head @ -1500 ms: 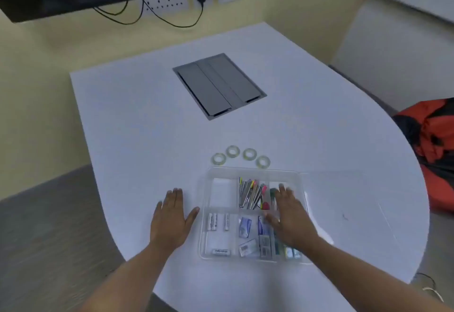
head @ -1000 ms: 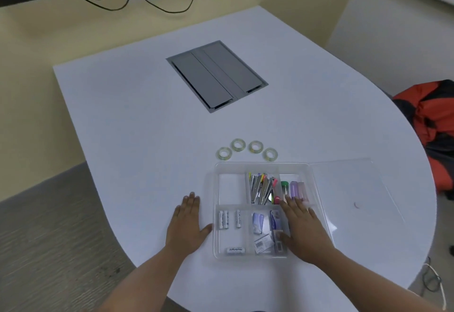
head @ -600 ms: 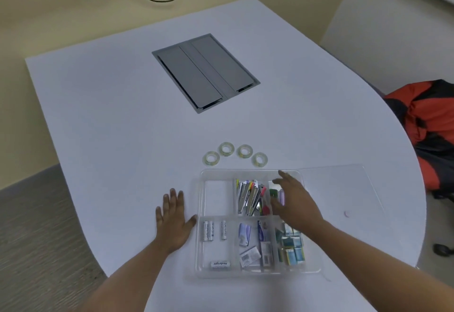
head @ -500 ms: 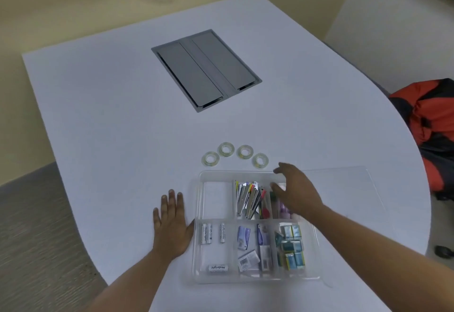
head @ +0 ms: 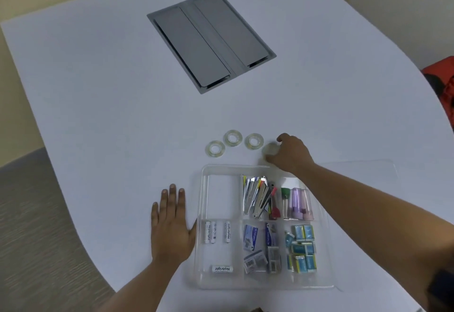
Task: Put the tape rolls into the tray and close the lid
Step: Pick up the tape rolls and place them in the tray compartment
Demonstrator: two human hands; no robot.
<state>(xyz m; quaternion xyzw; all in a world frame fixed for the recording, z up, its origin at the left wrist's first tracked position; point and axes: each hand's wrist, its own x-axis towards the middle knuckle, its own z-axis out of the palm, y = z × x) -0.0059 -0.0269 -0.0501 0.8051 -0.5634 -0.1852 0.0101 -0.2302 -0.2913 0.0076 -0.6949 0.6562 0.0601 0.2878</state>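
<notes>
Several clear tape rolls lie in a row on the white table just beyond the tray: one (head: 215, 149) at the left, then one (head: 233, 138), then one (head: 254, 141). My right hand (head: 291, 155) reaches over the tray's far edge, thumb and fingers closed around the rightmost tape roll (head: 270, 150), which rests on the table. The clear divided tray (head: 222, 196) sits near the front edge; its far-left compartment holds nothing. The clear lid (head: 363, 176) lies flat to the tray's right. My left hand (head: 172, 228) lies flat on the table against the tray's left side.
The tray's other compartments hold batteries (head: 211, 231), clips (head: 255, 196), small tubes (head: 296, 202) and little boxes (head: 302, 247). A grey cable hatch (head: 211, 39) is set into the table farther back. An orange and black bag (head: 446, 90) sits off the right edge.
My right hand lifted off the tray's contents and moved forward to the rightmost tape roll. The left hand stayed flat beside the tray. The view tilted down and closer.
</notes>
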